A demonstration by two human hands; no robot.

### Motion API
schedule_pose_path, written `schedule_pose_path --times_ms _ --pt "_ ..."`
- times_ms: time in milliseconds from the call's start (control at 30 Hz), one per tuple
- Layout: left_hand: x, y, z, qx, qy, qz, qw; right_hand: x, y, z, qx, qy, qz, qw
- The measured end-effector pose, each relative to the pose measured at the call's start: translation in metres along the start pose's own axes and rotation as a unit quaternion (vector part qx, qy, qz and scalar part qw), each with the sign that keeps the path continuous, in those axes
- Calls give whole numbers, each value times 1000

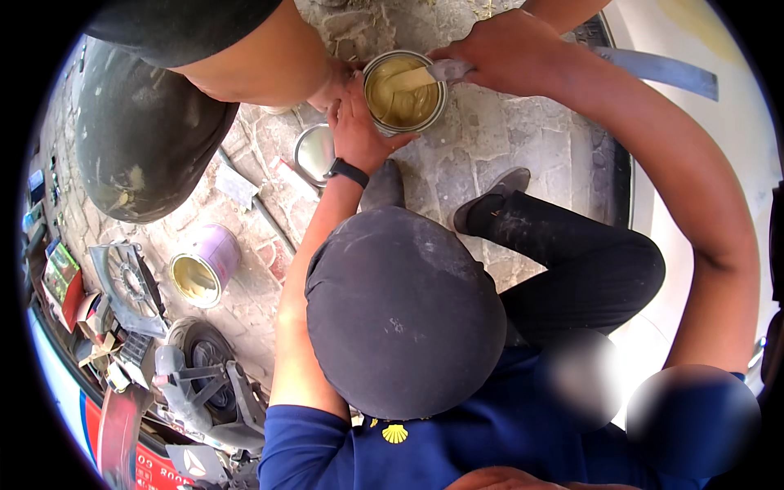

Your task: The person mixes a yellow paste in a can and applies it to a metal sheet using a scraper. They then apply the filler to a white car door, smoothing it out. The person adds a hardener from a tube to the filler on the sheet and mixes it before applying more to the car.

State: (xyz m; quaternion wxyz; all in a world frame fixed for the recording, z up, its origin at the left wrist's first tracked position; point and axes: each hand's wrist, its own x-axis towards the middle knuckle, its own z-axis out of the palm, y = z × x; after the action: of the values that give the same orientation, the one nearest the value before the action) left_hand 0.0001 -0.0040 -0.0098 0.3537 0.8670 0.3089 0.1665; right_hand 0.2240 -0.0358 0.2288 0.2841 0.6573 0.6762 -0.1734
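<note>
My left hand [359,131], with a black watch on its wrist, grips the near left side of an open metal can [443,102] of yellowish-beige putty. Its thumb reaches along the near edge of the can. My right hand [502,53] is closed round the grey handle end of a putty knife [420,78]. The tool's coated blade dips into the putty. Another person's hand [327,86] touches the can's far left side, beside my fingers. A second bare arm [572,11] comes in at the top and passes behind my right hand, so its own hand is hidden.
A round lid [314,155] lies left of my left wrist. Further left are an open purple can [219,253], a wheel [208,363] and a dusty knee [155,135]. A flat metal strip [670,73] juts out beyond my right forearm, before a white panel [665,175].
</note>
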Motion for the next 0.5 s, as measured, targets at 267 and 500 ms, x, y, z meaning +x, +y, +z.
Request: schedule_pose_path --times_ms 267,500 --pt "3 8 -1 8 8 14 1000 25 -6 105 75 49 36 995" --pt "-1 4 -4 25 -1 -3 1000 15 -14 27 43 -73 66 994"
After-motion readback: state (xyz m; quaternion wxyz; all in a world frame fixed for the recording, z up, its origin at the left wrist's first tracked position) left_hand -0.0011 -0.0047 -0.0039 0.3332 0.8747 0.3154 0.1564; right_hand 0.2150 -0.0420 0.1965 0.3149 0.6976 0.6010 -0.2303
